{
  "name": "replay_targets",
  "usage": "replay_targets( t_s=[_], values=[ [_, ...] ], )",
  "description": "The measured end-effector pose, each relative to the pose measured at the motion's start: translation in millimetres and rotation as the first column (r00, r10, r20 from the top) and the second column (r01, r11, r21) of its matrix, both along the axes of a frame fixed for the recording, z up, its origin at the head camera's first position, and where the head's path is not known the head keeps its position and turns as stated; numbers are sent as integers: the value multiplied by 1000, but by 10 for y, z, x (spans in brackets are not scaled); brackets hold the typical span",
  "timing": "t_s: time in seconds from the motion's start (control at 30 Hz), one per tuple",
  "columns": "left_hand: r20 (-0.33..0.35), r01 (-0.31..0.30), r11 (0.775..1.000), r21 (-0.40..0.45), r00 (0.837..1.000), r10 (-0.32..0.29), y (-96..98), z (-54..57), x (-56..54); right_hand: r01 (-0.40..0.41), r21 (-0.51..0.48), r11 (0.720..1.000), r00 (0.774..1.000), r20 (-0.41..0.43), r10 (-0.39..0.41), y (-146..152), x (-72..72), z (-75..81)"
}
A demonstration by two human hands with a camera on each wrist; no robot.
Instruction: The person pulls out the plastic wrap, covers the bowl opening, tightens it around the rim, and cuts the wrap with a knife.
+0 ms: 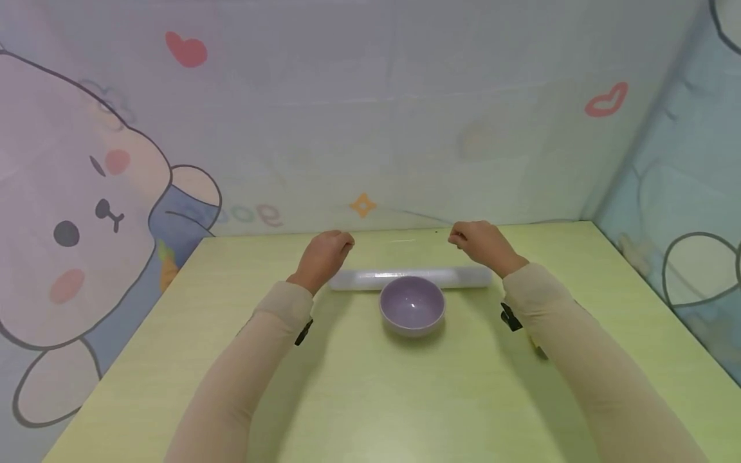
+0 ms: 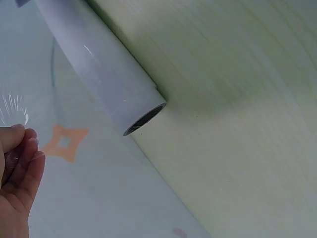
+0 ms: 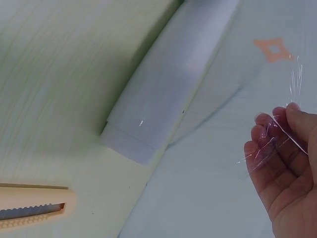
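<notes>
A roll of clear plastic wrap lies crosswise on the table, its hollow core end showing in the left wrist view. Directly in front of it, a lilac bowl stands upright and hides part of the roll. My left hand pinches an edge of the thin film between thumb and fingers, above and beyond the roll's left end. Over the right side, my right hand pinches the same sheet, with creased film at the fingertips. The sheet between both hands is almost invisible.
A peach-yellow cutter with a serrated slot lies to the right, mostly hidden under my right sleeve in the head view. A printed curtain hangs behind the table's back edge.
</notes>
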State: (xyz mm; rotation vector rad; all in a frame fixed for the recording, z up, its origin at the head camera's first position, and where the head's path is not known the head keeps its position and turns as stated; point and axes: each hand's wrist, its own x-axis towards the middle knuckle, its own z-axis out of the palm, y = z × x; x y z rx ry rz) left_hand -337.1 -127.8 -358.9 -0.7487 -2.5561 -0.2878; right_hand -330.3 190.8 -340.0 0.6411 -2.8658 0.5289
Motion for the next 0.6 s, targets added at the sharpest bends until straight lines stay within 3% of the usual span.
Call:
replay_targets(
  t_s=[0.23, 0.6],
  values=[
    [12, -16, 1000, -7, 1000, 16, -33, 43, 9, 0, 2, 1000, 1000, 11, 0, -30, -49, 15],
    [-25, -13, 1000, 7, 1000, 13, -45, 91, 27, -12, -35, 999, 998, 64, 15, -12, -58, 82]
  ],
)
